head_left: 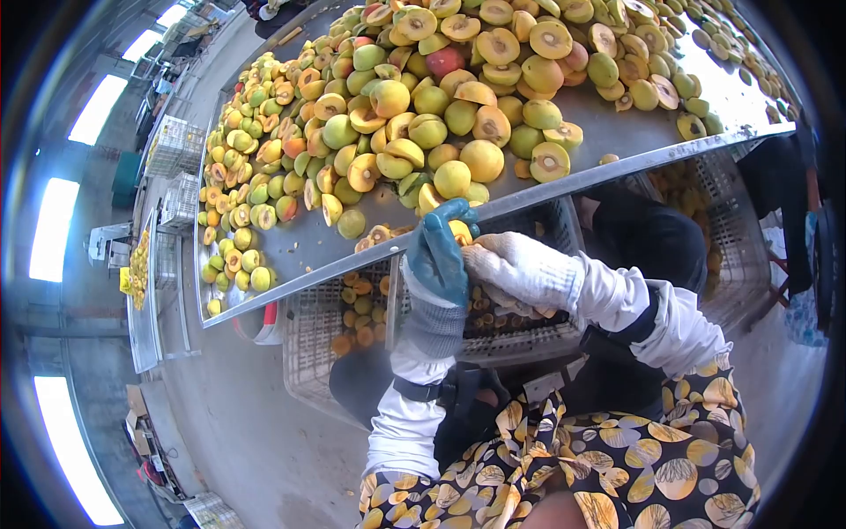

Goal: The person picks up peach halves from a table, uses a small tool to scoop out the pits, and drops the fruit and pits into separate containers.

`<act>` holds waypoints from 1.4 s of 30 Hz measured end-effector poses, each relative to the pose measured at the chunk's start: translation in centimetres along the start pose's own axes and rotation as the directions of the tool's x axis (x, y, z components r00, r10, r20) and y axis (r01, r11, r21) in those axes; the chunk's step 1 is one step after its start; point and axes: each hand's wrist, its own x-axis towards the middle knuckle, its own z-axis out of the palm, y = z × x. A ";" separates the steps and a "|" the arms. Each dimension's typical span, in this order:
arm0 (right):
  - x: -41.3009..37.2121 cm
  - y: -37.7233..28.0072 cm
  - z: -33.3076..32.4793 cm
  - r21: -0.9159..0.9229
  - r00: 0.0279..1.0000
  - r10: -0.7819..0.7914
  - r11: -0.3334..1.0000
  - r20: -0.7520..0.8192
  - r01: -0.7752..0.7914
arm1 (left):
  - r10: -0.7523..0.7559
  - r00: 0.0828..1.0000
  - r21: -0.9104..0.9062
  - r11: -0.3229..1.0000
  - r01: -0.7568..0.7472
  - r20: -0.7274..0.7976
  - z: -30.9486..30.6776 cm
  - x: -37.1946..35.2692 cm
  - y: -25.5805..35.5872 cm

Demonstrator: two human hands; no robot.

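My left hand (pixel 441 253), in a glove with a blue coating, is closed around a piece of yellow peach (pixel 460 232) just over the table's front edge. Beside it, my right hand (pixel 511 267) in a white knitted glove has its fingers curled against the same fruit. Whatever the right hand grips is hidden by its fingers. Behind both hands lies a large heap of peaches (pixel 423 130), many of them halved with the cut face showing. Small scraps of peach (pixel 379 234) lie near the edge by my left hand.
The metal table (pixel 319 280) has a raised rim in front of me. Below it stand plastic crates, including one with peaches (pixel 361 310) and another crate (pixel 529 339) under my hands. A person's dark-clothed leg (pixel 767 181) is at the right. More crates (pixel 174 145) stand at left.
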 end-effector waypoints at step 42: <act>1.7 2.0 -0.6 -0.709 0.979 -0.167 0.676 0.118 0.201 | -0.182 0.905 0.536 0.754 0.380 -0.386 -16.0 0.7 -2.7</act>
